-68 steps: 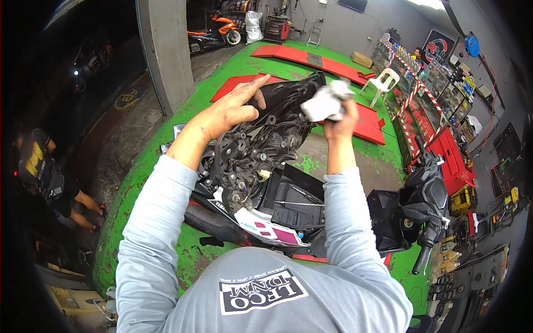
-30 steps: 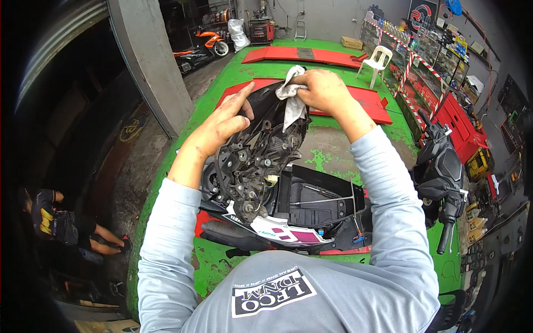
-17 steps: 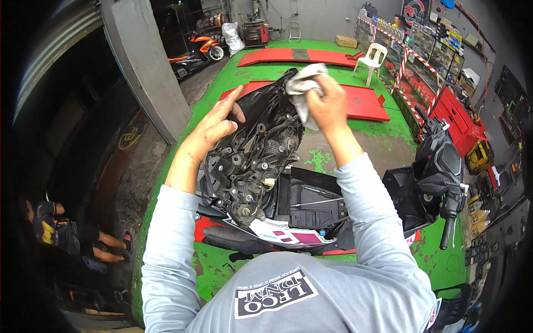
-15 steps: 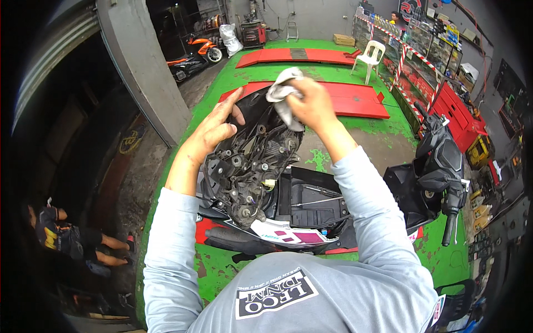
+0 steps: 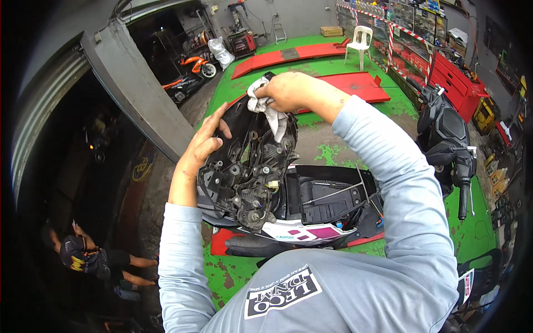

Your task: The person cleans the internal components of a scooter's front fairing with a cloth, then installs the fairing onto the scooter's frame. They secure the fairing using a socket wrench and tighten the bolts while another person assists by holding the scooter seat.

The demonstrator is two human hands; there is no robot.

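Note:
A dirty black headlight assembly (image 5: 240,176) stands on the scooter in front of me. Its back faces me, with wires, round sockets and a pale yellow connector (image 5: 272,185). My left hand (image 5: 202,141) braces its left edge, the thumb on the near side and the fingers stretched along the rim. Bunched in the closed fingers of my right hand (image 5: 288,91) is a greyish-white rag (image 5: 276,123). The rag lies against the upper right part of the assembly, and its loose end hangs down over it.
Long thin tools lie across the scooter's open black compartment (image 5: 325,208), right of the assembly. A white and purple side panel (image 5: 302,232) runs below. Handlebars (image 5: 452,133) rise at the right. Beyond are red lift ramps (image 5: 355,87) and a white chair (image 5: 359,41). Someone sits at lower left (image 5: 89,258).
My right hand has moved left with the rag, toward the upper middle of the assembly. The left hand keeps its place on the edge. The whole view has shifted slightly.

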